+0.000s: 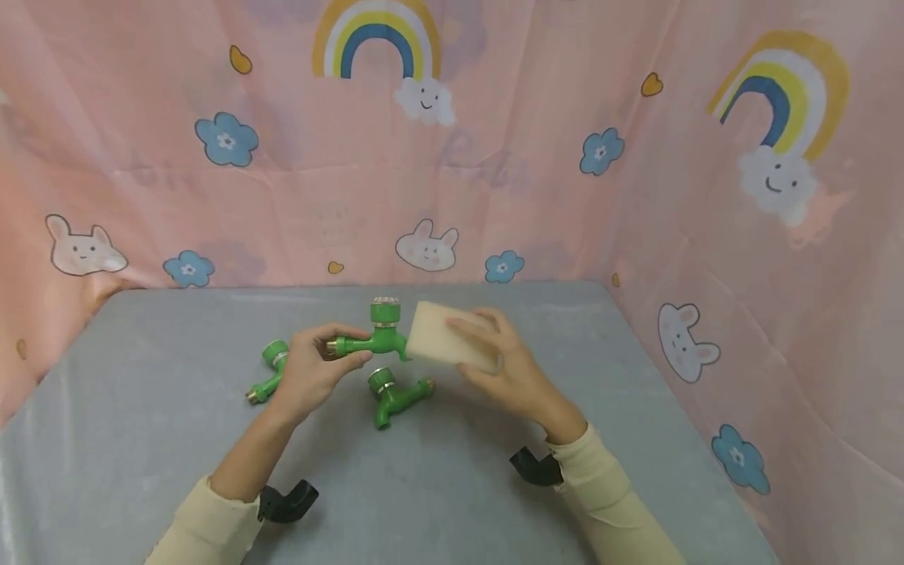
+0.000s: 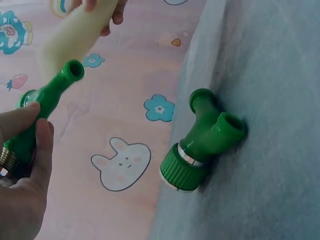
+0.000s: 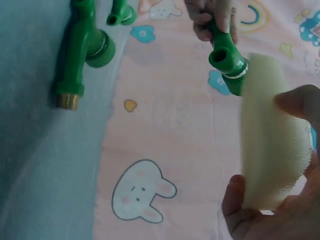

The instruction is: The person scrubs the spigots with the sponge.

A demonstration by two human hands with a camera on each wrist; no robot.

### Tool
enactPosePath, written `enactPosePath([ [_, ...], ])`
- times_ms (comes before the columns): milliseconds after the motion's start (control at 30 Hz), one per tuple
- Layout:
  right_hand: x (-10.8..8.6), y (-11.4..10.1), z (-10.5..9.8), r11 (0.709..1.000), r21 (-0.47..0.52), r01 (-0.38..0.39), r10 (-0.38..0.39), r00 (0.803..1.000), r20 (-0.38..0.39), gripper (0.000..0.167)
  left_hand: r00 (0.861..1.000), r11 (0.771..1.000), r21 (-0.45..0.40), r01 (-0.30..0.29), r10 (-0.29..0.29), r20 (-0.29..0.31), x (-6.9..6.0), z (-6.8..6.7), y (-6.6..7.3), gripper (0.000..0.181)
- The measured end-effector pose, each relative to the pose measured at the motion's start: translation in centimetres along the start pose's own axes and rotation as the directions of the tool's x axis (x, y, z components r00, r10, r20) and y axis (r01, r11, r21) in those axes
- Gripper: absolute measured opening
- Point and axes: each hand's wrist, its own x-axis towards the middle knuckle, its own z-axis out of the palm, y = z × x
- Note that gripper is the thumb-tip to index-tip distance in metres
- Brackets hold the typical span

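Note:
In the head view my left hand (image 1: 311, 373) pinches a green faucet (image 1: 385, 339) by its brass-threaded inlet end, holding it above the table with the round knob up. My right hand (image 1: 512, 369) grips a pale cream sponge (image 1: 445, 336) beside the faucet's spout; the right wrist view shows the sponge (image 3: 270, 140) between thumb and fingers. From the head view I cannot tell whether sponge and spout touch. Below the hands, a second green faucet (image 1: 399, 399) lies on the table. A third faucet (image 1: 267, 383) lies left, partly hidden behind my left hand.
A grey cloth-covered table (image 1: 424, 486) spreads under everything. Pink printed curtains (image 1: 494, 196) stand behind it and along the right side. Black curved pieces, a left one (image 1: 288, 502) and a right one (image 1: 535, 468), sit by the cream sleeves.

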Motion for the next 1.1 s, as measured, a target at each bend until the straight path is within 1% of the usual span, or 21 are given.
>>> enactPosePath([
  [67,0.2,0.0,-0.1,0.998,0.059,0.031,-0.029,0.999,-0.027,0.059,0.999,0.999,-0.043,0.027,-0.026,0.034,0.1,0.0,0.0,0.022],
  [133,0.4,-0.1,0.0,0.993,0.096,0.062,-0.056,0.997,-0.058,0.060,0.997,0.996,-0.081,0.040,-0.034,0.073,0.2,0.1,0.0,0.022],
  [200,0.6,-0.1,0.2,0.991,0.095,0.099,-0.091,0.993,-0.080,0.060,0.993,0.993,-0.117,0.031,-0.016,0.121,0.4,0.2,0.1,0.023],
  [267,0.8,-0.1,0.5,0.989,0.082,0.126,-0.119,0.989,-0.084,0.060,0.987,0.990,-0.143,0.012,0.011,0.158,0.4,0.3,0.0,0.020],
  [333,0.9,0.0,0.8,0.987,0.063,0.147,-0.142,0.986,-0.083,0.059,0.983,0.984,-0.178,0.003,0.030,0.182,0.4,0.4,-0.1,0.018],
  [367,0.9,0.1,1.0,0.987,0.052,0.154,-0.150,0.985,-0.083,0.058,0.981,0.979,-0.204,0.007,0.033,0.192,0.4,0.4,-0.2,0.021],
  [467,0.8,0.4,1.5,0.988,0.032,0.151,-0.148,0.986,-0.081,0.058,0.978,0.960,-0.277,0.045,0.014,0.209,0.2,0.3,-0.4,0.033],
  [567,0.7,0.6,1.6,0.989,0.015,0.144,-0.142,0.987,-0.078,0.059,0.974,0.933,-0.350,0.081,0.000,0.225,0.3,0.1,-0.6,0.034],
  [700,0.8,0.8,1.3,0.993,-0.008,0.117,-0.118,0.991,-0.059,0.059,0.975,0.893,-0.444,0.077,0.026,0.222,0.4,-0.4,-0.8,0.030],
  [767,0.8,1.0,0.9,0.996,-0.019,0.087,-0.088,0.995,-0.053,0.058,0.976,0.880,-0.470,0.068,0.039,0.213,0.5,-0.6,-0.9,0.030],
  [800,0.8,1.0,0.7,0.997,-0.024,0.069,-0.070,0.996,-0.053,0.058,0.977,0.880,-0.471,0.067,0.037,0.210,0.5,-0.7,-0.9,0.031],
  [833,0.7,1.0,0.5,0.999,-0.015,0.048,-0.049,0.997,-0.055,0.058,0.978,0.886,-0.459,0.068,0.032,0.207,0.4,-0.8,-0.9,0.032],
  [867,0.7,1.0,0.4,0.999,-0.006,0.034,-0.035,0.998,-0.060,0.059,0.978,0.898,-0.435,0.068,0.026,0.206,0.4,-0.7,-0.9,0.033],
  [933,0.5,0.9,0.2,1.000,0.018,0.025,-0.023,0.997,-0.078,0.059,0.979,0.932,-0.359,0.058,0.017,0.202,0.3,-0.6,-0.9,0.033],
  [967,0.4,0.7,0.2,0.999,0.028,0.032,-0.029,0.996,-0.087,0.059,0.979,0.949,-0.310,0.047,0.018,0.203,0.2,-0.4,-0.9,0.031],
  [1033,0.3,0.3,0.3,0.997,0.048,0.061,-0.056,0.994,-0.098,0.059,0.976,0.977,-0.214,0.017,0.030,0.215,0.1,-0.1,-0.8,0.023],
  [1100,0.1,-0.1,0.6,0.995,0.053,0.086,-0.081,0.993,-0.091,0.058,0.970,0.990,-0.142,-0.022,0.055,0.235,-0.1,0.4,-0.8,0.016],
])
